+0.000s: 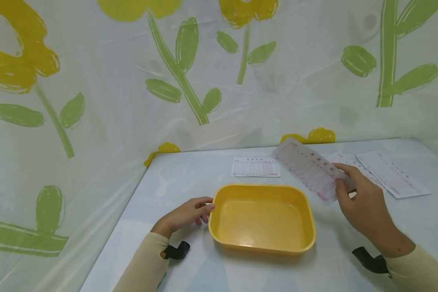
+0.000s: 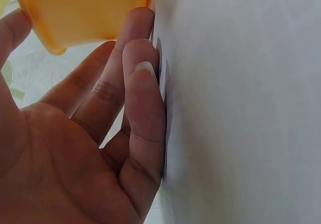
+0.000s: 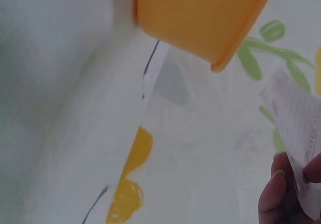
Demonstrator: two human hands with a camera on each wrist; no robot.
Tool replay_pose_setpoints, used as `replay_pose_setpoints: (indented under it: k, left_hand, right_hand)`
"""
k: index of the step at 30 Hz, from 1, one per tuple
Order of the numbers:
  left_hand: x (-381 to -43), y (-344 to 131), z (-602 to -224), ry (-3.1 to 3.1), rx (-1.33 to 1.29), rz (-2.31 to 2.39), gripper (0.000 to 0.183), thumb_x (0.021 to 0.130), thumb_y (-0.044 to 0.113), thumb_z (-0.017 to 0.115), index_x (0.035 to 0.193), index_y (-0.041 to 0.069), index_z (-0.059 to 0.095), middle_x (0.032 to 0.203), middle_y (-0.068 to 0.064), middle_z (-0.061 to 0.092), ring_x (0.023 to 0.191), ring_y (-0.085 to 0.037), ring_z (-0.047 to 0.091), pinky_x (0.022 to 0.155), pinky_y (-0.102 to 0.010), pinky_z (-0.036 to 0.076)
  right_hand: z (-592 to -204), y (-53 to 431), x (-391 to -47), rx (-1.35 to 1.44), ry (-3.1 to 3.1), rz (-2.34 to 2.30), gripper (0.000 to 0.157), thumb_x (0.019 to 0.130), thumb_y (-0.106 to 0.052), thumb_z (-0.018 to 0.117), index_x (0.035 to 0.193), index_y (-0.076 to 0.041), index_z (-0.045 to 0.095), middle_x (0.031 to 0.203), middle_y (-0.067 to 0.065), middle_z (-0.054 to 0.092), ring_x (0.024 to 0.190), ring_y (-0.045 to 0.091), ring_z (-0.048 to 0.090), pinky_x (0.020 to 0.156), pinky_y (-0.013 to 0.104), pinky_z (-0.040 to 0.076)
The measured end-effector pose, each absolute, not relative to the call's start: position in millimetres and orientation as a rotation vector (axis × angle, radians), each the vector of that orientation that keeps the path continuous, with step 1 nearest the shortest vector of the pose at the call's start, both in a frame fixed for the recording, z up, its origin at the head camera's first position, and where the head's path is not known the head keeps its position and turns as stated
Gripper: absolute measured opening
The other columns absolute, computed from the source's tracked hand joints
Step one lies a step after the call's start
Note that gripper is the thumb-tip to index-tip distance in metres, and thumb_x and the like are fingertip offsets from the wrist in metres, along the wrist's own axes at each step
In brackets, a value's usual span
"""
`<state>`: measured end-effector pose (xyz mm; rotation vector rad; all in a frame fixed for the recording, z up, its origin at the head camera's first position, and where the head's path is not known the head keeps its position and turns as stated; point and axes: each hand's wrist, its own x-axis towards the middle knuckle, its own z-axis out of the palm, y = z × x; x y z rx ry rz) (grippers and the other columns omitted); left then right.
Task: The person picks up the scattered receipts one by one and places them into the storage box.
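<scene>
The pale table (image 1: pixel 332 275) bears a yellow tub (image 1: pixel 260 221), one printed slip (image 1: pixel 254 167) and two paper sheets (image 1: pixel 394 174) rightward.

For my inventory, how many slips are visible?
4: one slip beyond the yellow tray, one held slip in the right hand, two slips behind it; more may be hidden.

The thin rectangular white paper slip (image 1: pixel 306 168), printed with a ruled form in reddish ink, is raised above the table (image 1: pixel 197 275), slanting, its near right end pinched in the right hand (image 1: pixel 365 202) (in the right wrist view it bends slightly). The shallow yellow rounded-rectangular tray (image 1: pixel 260 248), smooth and plastic-looking, sits upright on the table, open side up, its left rim touched by the left hand (image 1: pixel 186 215).
</scene>
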<state>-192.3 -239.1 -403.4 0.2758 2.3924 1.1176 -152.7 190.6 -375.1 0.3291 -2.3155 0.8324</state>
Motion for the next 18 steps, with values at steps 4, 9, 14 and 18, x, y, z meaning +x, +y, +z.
replay_pose_setpoints:
  k: [4, 9, 14, 18]
  left_hand:
    - [-191.7, -239.2, -402.0, 2.397, 0.301, 1.116, 0.048, 0.101, 0.047, 0.052, 0.137, 0.017, 0.058, 0.092, -0.003, 0.066, 0.084, -0.017, 0.061, 0.075, -0.030, 0.051]
    - [-192.2, -239.6, -401.6, 2.400, 0.302, 1.123, 0.048, 0.101, 0.048, 0.053, 0.137, 0.017, 0.058, 0.090, -0.004, 0.066, 0.083, -0.018, 0.061, 0.074, -0.030, 0.051]
    - [-192.2, -239.0, -403.2, 2.395, 0.290, 1.116, 0.048, 0.100, 0.048, 0.052, 0.137, 0.017, 0.058, 0.089, -0.004, 0.065, 0.082, -0.017, 0.060, 0.074, -0.030, 0.050]
    - [-191.5, -239.2, -403.8, 2.394, 0.294, 1.120, 0.047, 0.101, 0.048, 0.052, 0.137, 0.018, 0.058, 0.090, -0.003, 0.065, 0.083, -0.018, 0.060, 0.075, -0.030, 0.051]
  right_hand:
    - [-371.4, 185.9, -148.3, 0.375, -2.260, 0.820, 0.042, 0.087, 0.006, 0.062, 0.129, 0.004, 0.058, 0.114, 0.025, 0.068, 0.065, 0.026, 0.058, 0.052, 0.003, 0.039]
    - [-366.1, 180.7, -143.7, 0.418, -2.212, 0.805, 0.046, 0.083, 0.008, 0.064, 0.128, 0.002, 0.060, 0.112, 0.021, 0.069, 0.067, 0.018, 0.056, 0.058, 0.000, 0.039]
    - [-363.3, 177.1, -137.7, 0.447, -2.195, 0.773, 0.047, 0.079, 0.010, 0.062, 0.125, 0.003, 0.061, 0.108, 0.019, 0.070, 0.066, 0.014, 0.053, 0.057, 0.001, 0.040]
    - [-363.1, 173.2, -132.6, 0.482, -2.189, 0.772, 0.051, 0.076, 0.012, 0.060, 0.126, 0.002, 0.061, 0.110, 0.019, 0.070, 0.066, 0.020, 0.055, 0.054, 0.003, 0.040]
